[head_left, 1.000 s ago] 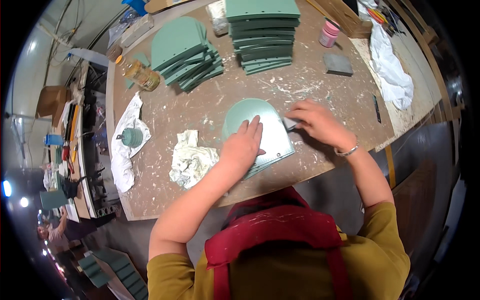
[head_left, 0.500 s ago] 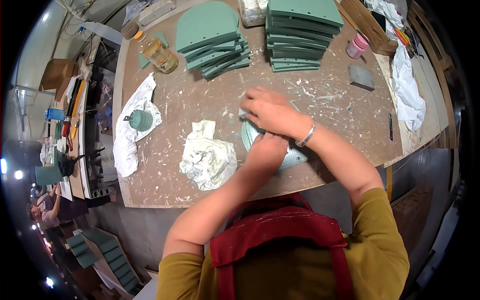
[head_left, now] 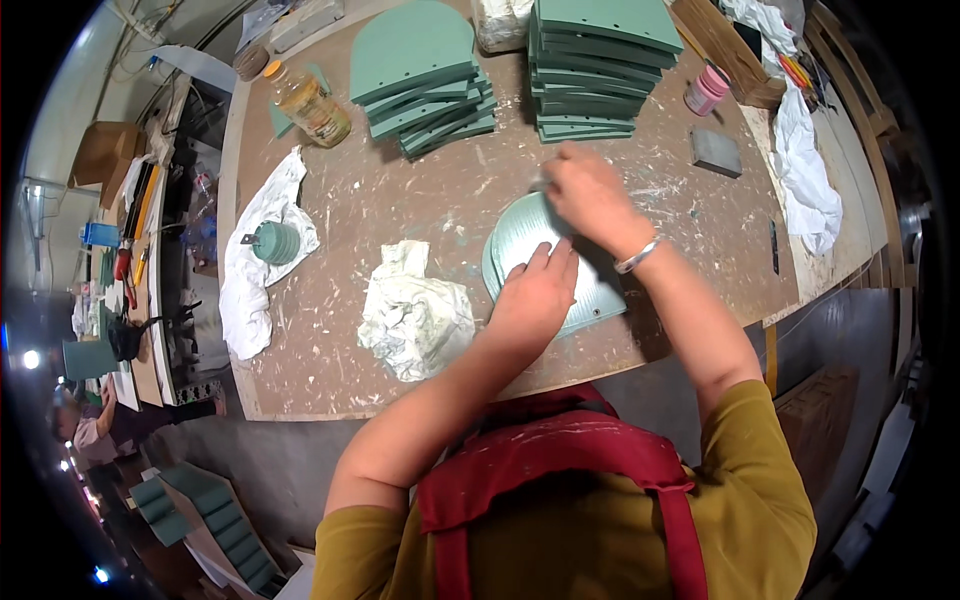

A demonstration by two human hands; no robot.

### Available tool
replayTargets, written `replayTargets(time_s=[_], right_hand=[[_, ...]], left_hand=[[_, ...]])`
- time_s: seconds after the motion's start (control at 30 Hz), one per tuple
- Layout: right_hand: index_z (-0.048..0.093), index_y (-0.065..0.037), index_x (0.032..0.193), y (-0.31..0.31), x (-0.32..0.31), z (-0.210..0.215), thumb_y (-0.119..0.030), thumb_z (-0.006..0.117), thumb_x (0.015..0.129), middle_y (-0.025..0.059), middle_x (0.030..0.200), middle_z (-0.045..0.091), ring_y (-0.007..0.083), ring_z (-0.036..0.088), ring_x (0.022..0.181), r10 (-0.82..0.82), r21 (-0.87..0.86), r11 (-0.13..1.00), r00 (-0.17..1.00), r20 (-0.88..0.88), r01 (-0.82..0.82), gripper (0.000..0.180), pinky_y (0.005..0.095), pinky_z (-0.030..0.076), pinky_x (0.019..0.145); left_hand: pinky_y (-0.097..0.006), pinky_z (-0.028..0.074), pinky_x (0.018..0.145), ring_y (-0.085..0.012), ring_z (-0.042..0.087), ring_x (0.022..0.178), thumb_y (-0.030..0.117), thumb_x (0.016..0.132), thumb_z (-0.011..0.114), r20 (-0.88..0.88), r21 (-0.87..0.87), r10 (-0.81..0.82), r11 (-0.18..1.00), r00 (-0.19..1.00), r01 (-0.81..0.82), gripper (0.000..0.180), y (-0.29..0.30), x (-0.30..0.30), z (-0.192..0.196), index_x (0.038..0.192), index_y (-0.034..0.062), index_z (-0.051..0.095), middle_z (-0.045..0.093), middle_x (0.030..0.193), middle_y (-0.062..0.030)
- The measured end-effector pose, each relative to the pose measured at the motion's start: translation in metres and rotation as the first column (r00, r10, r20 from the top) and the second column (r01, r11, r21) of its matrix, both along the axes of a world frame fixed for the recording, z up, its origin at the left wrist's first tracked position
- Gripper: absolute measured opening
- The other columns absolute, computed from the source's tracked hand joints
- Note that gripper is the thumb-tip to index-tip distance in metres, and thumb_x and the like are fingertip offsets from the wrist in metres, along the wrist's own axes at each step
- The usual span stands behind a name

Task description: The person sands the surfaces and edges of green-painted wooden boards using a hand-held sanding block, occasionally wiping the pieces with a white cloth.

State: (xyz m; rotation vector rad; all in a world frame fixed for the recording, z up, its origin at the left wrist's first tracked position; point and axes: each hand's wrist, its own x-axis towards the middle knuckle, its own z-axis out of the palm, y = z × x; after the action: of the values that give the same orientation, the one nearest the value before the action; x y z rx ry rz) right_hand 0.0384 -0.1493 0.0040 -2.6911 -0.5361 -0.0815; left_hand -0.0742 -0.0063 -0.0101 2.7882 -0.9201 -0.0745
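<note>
A pale green, round-topped panel [head_left: 520, 221] with a shiny, streaked face lies near the table's front edge, apparently over another green piece. My left hand [head_left: 537, 297] rests flat on it, fingers stretched out. At the panel's upper right edge is my right hand [head_left: 590, 198], fingers curled together and a little blurred. Whatever it pinches is mostly hidden under the fingers. Left of the panel lies a crumpled white cloth [head_left: 415, 315].
Two stacks of green panels, one left [head_left: 415, 50] and one right [head_left: 600, 60], stand at the back. A bottle [head_left: 310, 108], a pink jar [head_left: 707, 92], a grey block [head_left: 716, 153] and a green ribbed roll [head_left: 276, 243] on a white cloth [head_left: 247, 300] sit around. Far left, a person [head_left: 92, 430] works.
My right hand has swung right and away from me, off my left hand toward the panel's upper right edge. My left hand now lies flatter, with fingers extended, and more of the panel shows.
</note>
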Motion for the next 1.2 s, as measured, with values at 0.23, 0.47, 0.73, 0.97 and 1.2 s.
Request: replayTargets(time_s=[0.23,0.47,0.73,0.97,1.2], right_hand=[[0.065,-0.002,0.121,-0.09,-0.081,0.019,-0.012,0.07,0.087,0.0159,0.108,0.063,0.0344,0.062,0.1,-0.212,0.511,0.827,0.972,-0.1,0.233,0.036,0.0408,0.05,0.085],[0.063,-0.003,0.12,-0.05,-0.198,-0.009,-0.01,0.075,0.078,0.0159,0.105,0.059,0.0361,0.059,0.095,-0.137,0.421,0.899,0.991,0.011,0.12,0.044,0.0421,0.049,0.083],[0.063,-0.008,0.118,0.016,-0.215,-0.018,-0.011,0.078,0.073,0.0089,0.101,0.055,0.0282,0.057,0.092,-0.055,0.343,0.939,0.987,0.154,-0.002,0.047,0.0398,0.043,0.078],[0.063,-0.008,0.115,0.029,-0.215,-0.027,-0.014,0.075,0.075,0.0098,0.1,0.053,0.0293,0.055,0.092,-0.109,0.21,0.975,0.984,0.144,0.078,0.042,0.0419,0.042,0.078],[0.063,-0.009,0.116,0.049,-0.222,-0.029,-0.016,0.074,0.078,0.0104,0.1,0.054,0.0307,0.056,0.092,-0.092,0.217,0.975,0.973,0.213,0.045,0.04,0.0419,0.045,0.079]], left_hand=[[-0.042,0.052,0.097,-0.0364,0.052,0.124,0.014,0.08,0.074,-0.14,-0.167,-0.172,0.975,0.975,0.148,0.058,0.027,0.02,0.008,0.131,-0.0031,0.054,0.049,0.144,-0.0176],[-0.042,0.052,0.096,-0.0346,0.052,0.123,0.015,0.075,0.078,-0.059,-0.146,-0.253,0.959,0.966,0.243,0.064,0.032,0.025,0.01,0.132,-0.0012,0.054,0.048,0.144,-0.0153],[-0.042,0.054,0.093,-0.0339,0.053,0.121,0.021,0.074,0.08,-0.095,-0.123,-0.303,0.949,0.948,0.291,0.062,0.032,0.037,0.016,0.127,0.004,0.053,0.051,0.136,-0.0122],[-0.041,0.055,0.091,-0.0322,0.055,0.118,0.024,0.075,0.081,-0.071,-0.087,-0.324,0.944,0.943,0.318,0.058,0.035,0.04,0.013,0.124,0.0056,0.055,0.052,0.133,-0.0094],[-0.042,0.054,0.093,-0.0324,0.054,0.119,0.029,0.075,0.081,-0.087,-0.068,-0.346,0.938,0.934,0.341,0.06,0.03,0.044,0.013,0.124,0.0057,0.055,0.052,0.132,-0.0097]])
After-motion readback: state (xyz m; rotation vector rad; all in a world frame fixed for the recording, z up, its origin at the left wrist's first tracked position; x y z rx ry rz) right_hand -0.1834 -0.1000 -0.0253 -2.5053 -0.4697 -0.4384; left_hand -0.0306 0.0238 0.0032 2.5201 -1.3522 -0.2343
